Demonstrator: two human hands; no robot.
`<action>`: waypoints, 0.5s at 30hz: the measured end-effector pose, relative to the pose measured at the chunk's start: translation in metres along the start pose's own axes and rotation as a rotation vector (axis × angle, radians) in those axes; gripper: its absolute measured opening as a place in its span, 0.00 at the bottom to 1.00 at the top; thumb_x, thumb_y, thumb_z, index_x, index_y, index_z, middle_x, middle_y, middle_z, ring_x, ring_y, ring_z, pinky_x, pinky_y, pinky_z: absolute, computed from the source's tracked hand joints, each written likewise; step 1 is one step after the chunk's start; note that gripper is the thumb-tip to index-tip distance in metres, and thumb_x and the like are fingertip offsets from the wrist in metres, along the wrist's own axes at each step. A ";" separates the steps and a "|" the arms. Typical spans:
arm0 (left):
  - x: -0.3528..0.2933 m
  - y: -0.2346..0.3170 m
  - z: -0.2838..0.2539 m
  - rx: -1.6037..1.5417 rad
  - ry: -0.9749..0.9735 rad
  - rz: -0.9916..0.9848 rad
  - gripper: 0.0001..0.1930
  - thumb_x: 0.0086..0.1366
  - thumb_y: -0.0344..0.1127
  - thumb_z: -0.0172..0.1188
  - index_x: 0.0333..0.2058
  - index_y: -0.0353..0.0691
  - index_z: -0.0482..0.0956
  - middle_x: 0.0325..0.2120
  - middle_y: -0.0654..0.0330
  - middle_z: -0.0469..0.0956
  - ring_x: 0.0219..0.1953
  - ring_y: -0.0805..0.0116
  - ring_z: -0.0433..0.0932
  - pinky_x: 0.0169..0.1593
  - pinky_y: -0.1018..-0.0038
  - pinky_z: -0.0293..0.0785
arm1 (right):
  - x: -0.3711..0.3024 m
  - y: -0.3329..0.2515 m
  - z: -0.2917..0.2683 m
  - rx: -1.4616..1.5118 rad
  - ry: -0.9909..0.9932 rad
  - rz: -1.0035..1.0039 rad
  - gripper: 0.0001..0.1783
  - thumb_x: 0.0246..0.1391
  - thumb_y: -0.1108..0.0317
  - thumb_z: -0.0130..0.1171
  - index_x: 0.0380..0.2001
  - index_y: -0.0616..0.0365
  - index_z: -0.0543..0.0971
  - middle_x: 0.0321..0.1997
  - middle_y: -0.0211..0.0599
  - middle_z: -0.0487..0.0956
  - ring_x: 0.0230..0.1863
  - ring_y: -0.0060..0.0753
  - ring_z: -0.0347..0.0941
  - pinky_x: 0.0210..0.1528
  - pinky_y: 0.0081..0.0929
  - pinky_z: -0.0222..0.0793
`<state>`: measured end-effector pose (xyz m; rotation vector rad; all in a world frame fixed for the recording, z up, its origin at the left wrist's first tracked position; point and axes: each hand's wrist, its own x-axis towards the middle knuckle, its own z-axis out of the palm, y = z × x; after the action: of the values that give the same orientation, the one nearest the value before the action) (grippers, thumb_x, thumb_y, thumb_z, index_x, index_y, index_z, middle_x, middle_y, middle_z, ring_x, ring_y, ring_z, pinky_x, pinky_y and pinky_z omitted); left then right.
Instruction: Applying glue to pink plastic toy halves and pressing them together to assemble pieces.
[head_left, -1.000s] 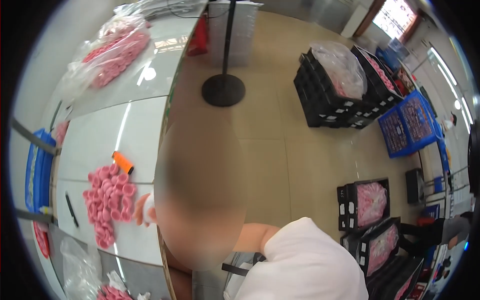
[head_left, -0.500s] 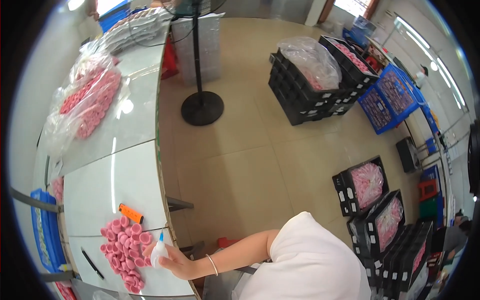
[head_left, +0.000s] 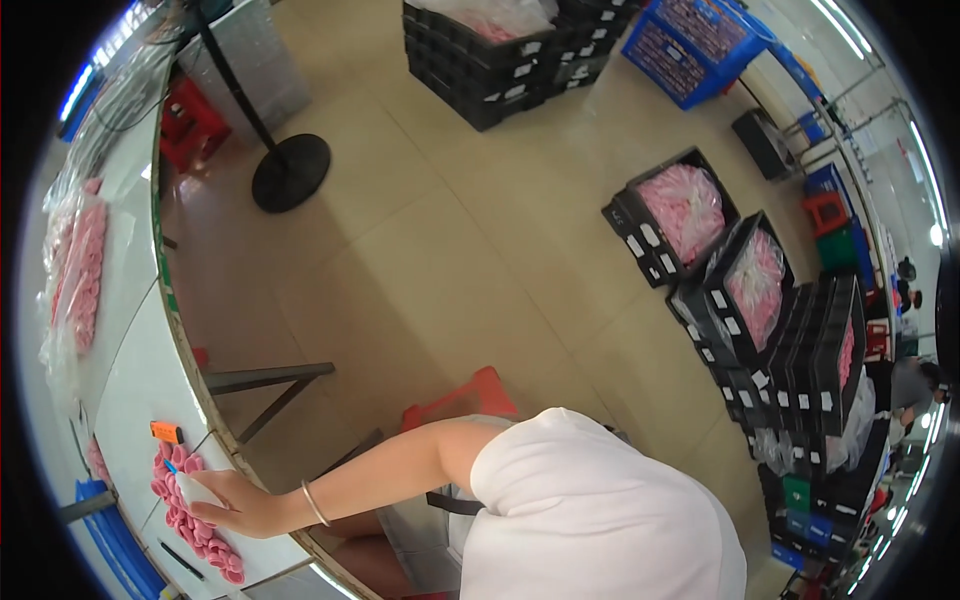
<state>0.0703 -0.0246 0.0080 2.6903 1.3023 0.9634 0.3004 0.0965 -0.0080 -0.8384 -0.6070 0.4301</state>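
Our right grip (head_left: 238, 502) is wrapped around a white squeeze bottle (head_left: 194, 488), its blue nozzle (head_left: 170, 467) aimed between ten and eleven o'clock above the pink cup-shaped pieces (head_left: 210, 550) heaped on the counter (head_left: 150, 375). From the bottle, we see an orange black-ended block (head_left: 165, 432) at eleven and a black pen-like tool (head_left: 182, 562) at six.

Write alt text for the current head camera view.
The person's right hand holds a white bottle with a blue tip at a pile of small pink pieces on a white table. Black crates of pink items stand on the floor at right.
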 end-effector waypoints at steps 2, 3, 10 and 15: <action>0.000 0.010 -0.001 -0.005 0.059 0.013 0.09 0.54 0.35 0.58 0.22 0.36 0.78 0.15 0.57 0.75 0.14 0.67 0.72 0.18 0.76 0.69 | -0.002 0.000 0.001 -0.017 0.024 -0.023 0.18 0.54 0.55 0.45 0.29 0.63 0.64 0.19 0.40 0.64 0.22 0.33 0.60 0.26 0.29 0.56; -0.001 0.014 -0.002 -0.011 0.057 0.026 0.09 0.54 0.35 0.58 0.22 0.36 0.78 0.15 0.57 0.75 0.14 0.67 0.72 0.18 0.76 0.69 | -0.004 0.000 0.002 -0.035 0.030 -0.037 0.17 0.55 0.56 0.44 0.28 0.62 0.64 0.18 0.41 0.64 0.21 0.34 0.61 0.25 0.30 0.56; -0.012 0.010 0.012 -0.132 0.088 0.039 0.12 0.54 0.41 0.58 0.23 0.37 0.78 0.16 0.59 0.75 0.15 0.68 0.72 0.17 0.78 0.68 | -0.009 -0.012 0.009 -0.026 0.021 -0.129 0.16 0.54 0.58 0.45 0.28 0.62 0.65 0.23 0.43 0.68 0.27 0.39 0.65 0.30 0.30 0.60; -0.020 0.004 0.058 -0.292 -0.045 0.138 0.13 0.54 0.43 0.58 0.26 0.38 0.78 0.17 0.58 0.75 0.16 0.67 0.72 0.18 0.78 0.67 | -0.010 -0.006 -0.005 -0.080 0.041 -0.085 0.15 0.53 0.60 0.47 0.29 0.63 0.65 0.23 0.45 0.69 0.26 0.41 0.65 0.30 0.31 0.60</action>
<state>0.0938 -0.0265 -0.0483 2.5830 0.8976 1.0091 0.2969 0.0840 -0.0093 -0.8921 -0.6222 0.3123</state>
